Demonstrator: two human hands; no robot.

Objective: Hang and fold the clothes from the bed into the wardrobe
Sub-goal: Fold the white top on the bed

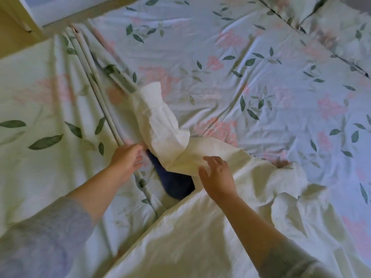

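Note:
A white shirt [200, 233] lies spread on the floral bed sheet [241, 67], its body toward me and its collar at the right. One long sleeve [158, 121] stretches up and left across the bed. My right hand [217, 175] rests on the sleeve near the shoulder with fingers spread. My left hand [126, 157] reaches toward the sleeve's lower edge, fingers loosely curled; whether it touches the cloth is unclear. A dark blue garment [174, 183] lies partly hidden under the sleeve, between my two hands.
A folded floral duvet [40, 109] covers the left side, its piped edge running diagonally past my left hand. Floral pillows [331, 31] lie at the top right. A pale wooden furniture edge [18, 19] stands at the top left.

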